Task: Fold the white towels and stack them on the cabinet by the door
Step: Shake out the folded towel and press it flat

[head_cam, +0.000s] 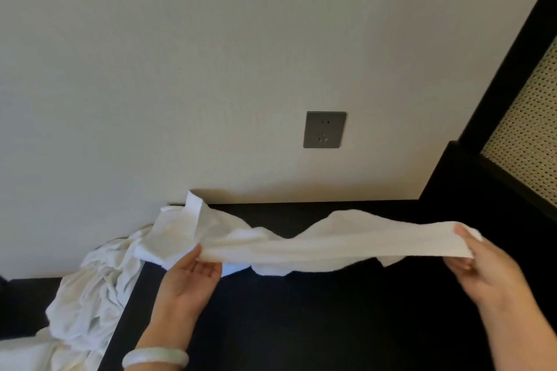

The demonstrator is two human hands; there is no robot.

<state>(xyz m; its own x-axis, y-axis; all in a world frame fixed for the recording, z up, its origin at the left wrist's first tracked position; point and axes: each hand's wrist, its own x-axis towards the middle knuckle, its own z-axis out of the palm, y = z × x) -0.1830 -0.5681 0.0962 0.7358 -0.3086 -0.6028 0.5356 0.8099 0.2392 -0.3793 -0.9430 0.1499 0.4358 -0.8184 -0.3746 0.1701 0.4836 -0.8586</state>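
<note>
- A grey socket (pixel 324 129) sits on the pale wall (pixel 180 69). Every place here is told from that socket.
- Below the socket, a white towel (pixel 331 241) is stretched out long, from side to side. It is bunched and wavy, not flat.
- The towel hangs in the air just above the dark tabletop (pixel 331 325), which lies below the socket and meets the wall.
- The left hand (pixel 190 277) is below the socket and to its left. Its palm faces up, and its thumb and fingers pinch the left end of the towel.
- The right hand (pixel 482 265) is below the socket and far to its right. Its thumb lies on top of the towel and its fingers are under it, so it grips the right end. This hand looks a bit blurry.
- A pale bracelet (pixel 155 357) is on the left wrist, far below the socket.
- A pile of white towels (pixel 90 295) lies crumpled far to the left of the socket and lower down. It spills over the left edge of the tabletop.
- To the right of the socket is a woven panel (pixel 530 129) with small holes, in a black frame.
</note>
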